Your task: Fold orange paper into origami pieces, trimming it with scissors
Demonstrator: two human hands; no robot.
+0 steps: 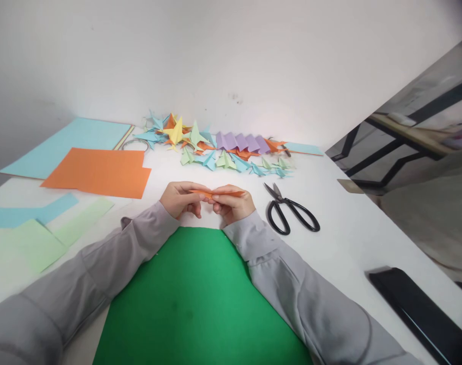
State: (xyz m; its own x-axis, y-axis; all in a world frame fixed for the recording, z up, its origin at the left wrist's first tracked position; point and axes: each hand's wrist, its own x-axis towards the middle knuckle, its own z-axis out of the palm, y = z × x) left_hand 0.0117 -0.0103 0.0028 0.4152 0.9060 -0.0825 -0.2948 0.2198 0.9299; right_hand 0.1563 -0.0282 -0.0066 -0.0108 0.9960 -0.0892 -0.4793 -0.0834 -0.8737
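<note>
A narrow folded piece of orange paper (229, 189) is pinched between both hands, just beyond the far edge of a green sheet (200, 294). My left hand (183, 199) grips its left part, thumb and fingers pressed together. On its right part, my right hand (234, 204) is closed with the thumb nearest me. The fingers cover the middle of the paper, so its full shape is hidden. Black-handled scissors (287, 207) lie to the right of my right hand, blades slightly apart.
Folded paper figures (195, 137) and purple pleated paper (242, 142) line the wall. Orange sheets (98, 172), a blue sheet (64, 144) and green pieces (39, 243) lie at left. A black case-like object (421, 314) rests at the front right.
</note>
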